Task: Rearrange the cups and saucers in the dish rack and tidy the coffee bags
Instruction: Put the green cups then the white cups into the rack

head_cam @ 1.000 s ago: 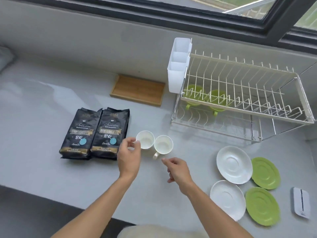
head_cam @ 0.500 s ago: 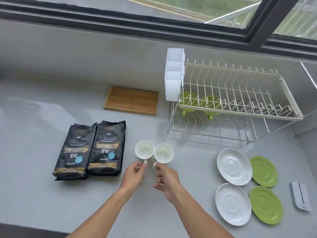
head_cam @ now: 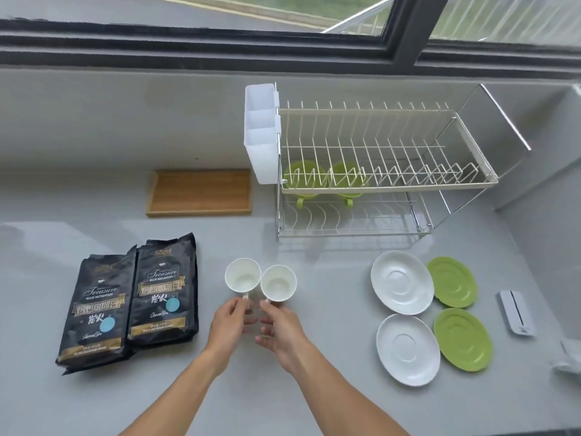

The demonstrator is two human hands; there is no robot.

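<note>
Left hand: the left hand (head_cam: 231,322) pinches the handle of the left white ceramic cup (head_cam: 242,275), fingers curled round it
Right hand: the right hand (head_cam: 280,325) pinches the handle of the right white ceramic cup (head_cam: 278,283) in the same way
Cups: both white cups stand upright, mouths up, rims touching or nearly so, on the grey countertop (head_cam: 330,341); whether they are lifted clear of it cannot be told
Coffee bags: two black foil coffee bags (head_cam: 132,297) lie flat side by side, left of the cups, labels up
Saucers: two white ceramic saucers (head_cam: 402,281) and two green ceramic saucers (head_cam: 452,281) lie on the counter to the right, well apart from the hands
Rack: the two-tier cream wire dish rack (head_cam: 386,184) stands beyond the cups; two green ceramic cups (head_cam: 323,177) sit at the left of its lower tier; the upper tier holds no dishes; a white plastic cutlery holder (head_cam: 261,136) hangs on its left end
Tray: a shallow wooden tray (head_cam: 201,191) lies left of the rack
Step in hand: judged as taking up the pair of white cups for the rack
Next move: calls for carrying both cups forward and right, and setting them on the lower tier beside the green cups without knocking the wires
</note>
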